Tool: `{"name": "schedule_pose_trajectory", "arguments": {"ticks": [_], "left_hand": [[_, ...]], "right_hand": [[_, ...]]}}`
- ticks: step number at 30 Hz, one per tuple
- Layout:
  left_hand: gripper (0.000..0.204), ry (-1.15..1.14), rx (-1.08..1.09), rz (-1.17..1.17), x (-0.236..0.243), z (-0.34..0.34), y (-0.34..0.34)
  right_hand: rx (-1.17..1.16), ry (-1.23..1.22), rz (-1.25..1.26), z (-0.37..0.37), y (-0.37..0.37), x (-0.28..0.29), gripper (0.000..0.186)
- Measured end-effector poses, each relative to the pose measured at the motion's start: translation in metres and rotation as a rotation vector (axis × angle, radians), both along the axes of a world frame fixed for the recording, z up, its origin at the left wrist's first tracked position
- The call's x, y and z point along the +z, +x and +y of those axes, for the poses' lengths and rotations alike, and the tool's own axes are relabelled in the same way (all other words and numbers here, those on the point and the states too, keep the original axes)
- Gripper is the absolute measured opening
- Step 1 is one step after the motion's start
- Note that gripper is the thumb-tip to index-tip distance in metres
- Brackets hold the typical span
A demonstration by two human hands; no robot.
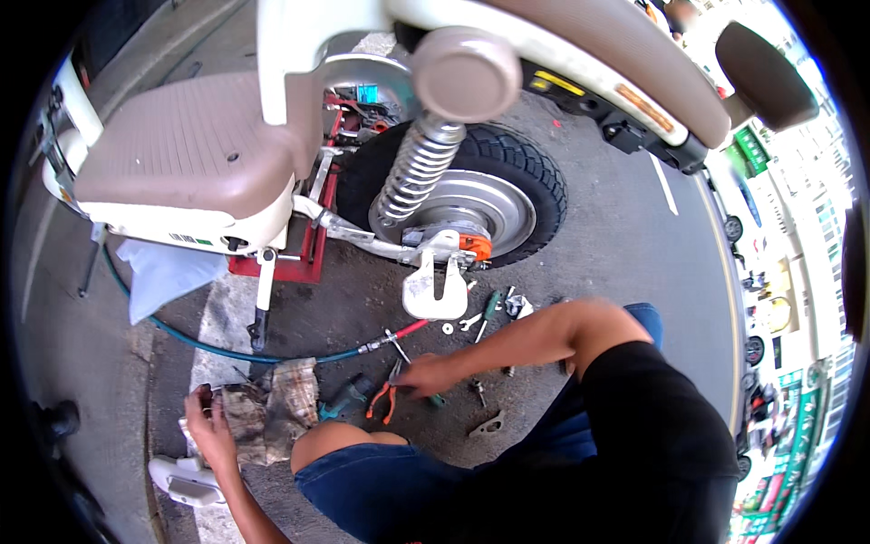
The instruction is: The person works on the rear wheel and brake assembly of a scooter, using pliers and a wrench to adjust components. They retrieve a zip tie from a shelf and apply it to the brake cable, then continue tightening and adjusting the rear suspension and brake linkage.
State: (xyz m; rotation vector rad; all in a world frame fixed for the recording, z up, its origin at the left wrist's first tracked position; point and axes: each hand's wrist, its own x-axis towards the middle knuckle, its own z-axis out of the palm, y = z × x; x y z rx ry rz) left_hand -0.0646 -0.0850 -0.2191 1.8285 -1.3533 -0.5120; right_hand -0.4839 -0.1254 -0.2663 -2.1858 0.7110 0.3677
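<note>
My left hand [212,426] is at the lower left with curled fingers around something small and dark that I cannot make out. It is beside a stained, crumpled cloth [288,399]. My right hand [428,374] reaches down over the ground tools, fingers drawn together and partly hidden; what they hold does not show. Orange-handled pliers [381,403] lie just left of it, and a teal-and-black power tool [348,397] rests between the pliers and the cloth. A slim metal rod [397,346] runs toward my right hand, across the hose's metal fitting.
A scooter with a brown seat [181,145] lies over on its side, its rear wheel [521,195] and spring shock absorber [420,168] exposed. A teal hose [208,345] crosses the ground. Nearby lie a green-handled screwdriver [491,306], a metal bracket [488,424] and a white part [186,480].
</note>
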Motion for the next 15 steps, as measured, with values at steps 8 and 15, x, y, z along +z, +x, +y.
{"name": "schedule_pose_trajectory", "arguments": {"ticks": [8, 15], "left_hand": [[0.020, -0.699, -0.142, 0.128, 0.242, -0.072, -0.151], [0.026, -0.975, -0.193, -0.864, 0.464, -0.159, -0.300]], "right_hand": [[0.688, 0.062, 0.516, -0.093, -0.242, -0.005, 0.039], [-0.156, -0.175, 0.724, -0.242, -0.361, 0.053, 0.035]]}}
